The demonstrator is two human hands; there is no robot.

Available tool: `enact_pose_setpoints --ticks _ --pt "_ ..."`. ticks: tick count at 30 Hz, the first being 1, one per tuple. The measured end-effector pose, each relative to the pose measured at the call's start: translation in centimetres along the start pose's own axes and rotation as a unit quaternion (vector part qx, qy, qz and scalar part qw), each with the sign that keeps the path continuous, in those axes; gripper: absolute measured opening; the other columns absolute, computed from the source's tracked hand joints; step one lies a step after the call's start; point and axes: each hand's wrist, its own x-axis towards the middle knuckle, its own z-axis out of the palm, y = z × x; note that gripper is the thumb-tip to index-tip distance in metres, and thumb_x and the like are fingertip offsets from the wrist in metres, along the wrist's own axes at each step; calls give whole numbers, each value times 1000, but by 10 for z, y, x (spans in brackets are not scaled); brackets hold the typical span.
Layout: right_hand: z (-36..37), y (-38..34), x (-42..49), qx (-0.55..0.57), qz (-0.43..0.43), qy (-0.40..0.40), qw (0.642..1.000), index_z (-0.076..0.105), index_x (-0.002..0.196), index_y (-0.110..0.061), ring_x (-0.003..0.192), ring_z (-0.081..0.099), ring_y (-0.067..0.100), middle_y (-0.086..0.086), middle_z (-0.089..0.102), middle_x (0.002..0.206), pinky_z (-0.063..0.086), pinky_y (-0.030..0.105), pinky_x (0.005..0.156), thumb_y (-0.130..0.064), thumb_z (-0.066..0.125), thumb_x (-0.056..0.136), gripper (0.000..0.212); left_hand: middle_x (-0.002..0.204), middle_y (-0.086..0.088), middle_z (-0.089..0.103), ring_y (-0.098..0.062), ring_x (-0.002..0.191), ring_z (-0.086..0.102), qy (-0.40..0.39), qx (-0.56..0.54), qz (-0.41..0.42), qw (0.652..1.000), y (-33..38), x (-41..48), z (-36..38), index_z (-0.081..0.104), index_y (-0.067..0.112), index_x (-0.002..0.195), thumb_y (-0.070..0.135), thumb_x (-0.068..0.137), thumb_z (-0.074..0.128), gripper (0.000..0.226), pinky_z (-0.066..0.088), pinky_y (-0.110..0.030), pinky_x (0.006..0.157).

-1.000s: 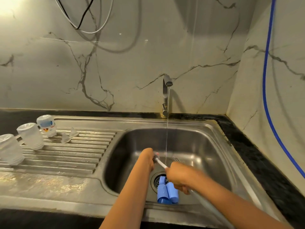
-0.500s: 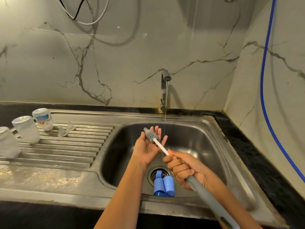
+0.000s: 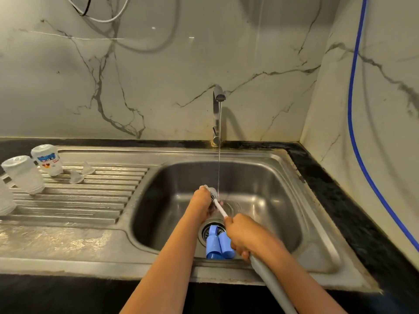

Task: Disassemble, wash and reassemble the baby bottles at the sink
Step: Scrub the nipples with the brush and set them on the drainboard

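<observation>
My right hand (image 3: 246, 235) grips the grey handle of a long bottle brush (image 3: 219, 206) over the sink basin (image 3: 267, 196). My left hand (image 3: 203, 202) curls round the brush's grey bristle head under a thin stream from the tap (image 3: 218, 103). Two blue bottle collars (image 3: 216, 244) lie by the drain. On the draining board (image 3: 90, 200) stand upside-down clear bottles (image 3: 23, 174), one with a printed label (image 3: 47, 159), and two clear teats (image 3: 76, 176).
A black stone counter (image 3: 353, 214) frames the steel sink, with marble walls behind and to the right. A blue cable (image 3: 353, 109) runs down the right wall. White and black cords (image 3: 99, 14) hang at the top left.
My left hand went from open-palmed under the brush head to curled round it, and both hands with the brush dropped lower in the basin.
</observation>
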Motion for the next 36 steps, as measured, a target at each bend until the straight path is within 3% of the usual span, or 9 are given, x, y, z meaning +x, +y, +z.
enact_pose_setpoints --ticks 4,8,10,18,24,28,30,34,36 --pt "-13 -1 5 249 8 -141 958 41 65 -16 29 25 4 -5 35 42 20 13 29 -37 35 101 42 77 -6 67 -19 68 66 -131 -267 -34 954 7 9 -12 60 10 90 34 102 33 38 50 -36 71" --pt "-29 -5 6 515 51 -347 782 41 57 -14 24 24 1 -7 30 39 19 11 22 -28 48 96 42 97 -7 71 -20 88 67 -205 -437 2 876 14 9 -20 64 11 112 44 102 28 50 50 -44 85" --pt "-32 -7 1 544 49 -383 745 42 58 -13 24 24 1 -5 32 38 20 11 21 -23 55 90 36 96 -4 70 -20 91 67 -216 -442 15 871 15 7 -20 64 15 107 46 102 30 47 54 -46 84" --pt "-15 -2 -8 167 19 -100 981 39 68 -15 34 26 6 -2 35 51 19 13 31 -32 32 102 39 66 2 68 -14 67 67 -101 -130 -18 986 6 3 -16 58 18 93 25 101 37 24 50 -36 83" --pt "8 -3 -9 -108 22 8 994 52 102 -8 41 43 17 8 50 61 35 21 41 -30 30 103 31 68 -10 60 -20 58 59 7 50 -81 995 0 -5 -10 53 4 71 3 94 37 28 47 -29 57" --pt "-2 -2 2 109 -10 -65 992 47 73 -11 32 32 9 0 41 47 28 17 34 -33 32 101 38 71 -10 64 -21 67 60 -76 -182 -38 980 7 2 -11 57 7 83 19 99 36 29 51 -37 65" --pt "-16 -3 5 311 13 -193 931 38 61 -16 27 22 3 -6 31 41 18 12 26 -32 35 100 43 78 -9 70 -21 79 63 -139 -328 -15 934 9 6 -15 62 9 92 33 101 36 37 51 -41 74" --pt "-36 -4 6 557 49 -429 710 42 59 -11 30 18 1 -5 29 39 22 13 23 -22 53 92 36 93 -2 69 -18 92 64 -240 -453 45 857 16 5 -16 65 15 100 47 100 33 45 49 -40 86" --pt "-37 -3 3 563 42 -435 702 44 60 -10 26 22 3 -5 28 40 23 13 24 -20 55 90 34 92 0 67 -16 91 64 -243 -444 55 861 16 5 -16 63 17 97 48 99 35 42 51 -38 86"
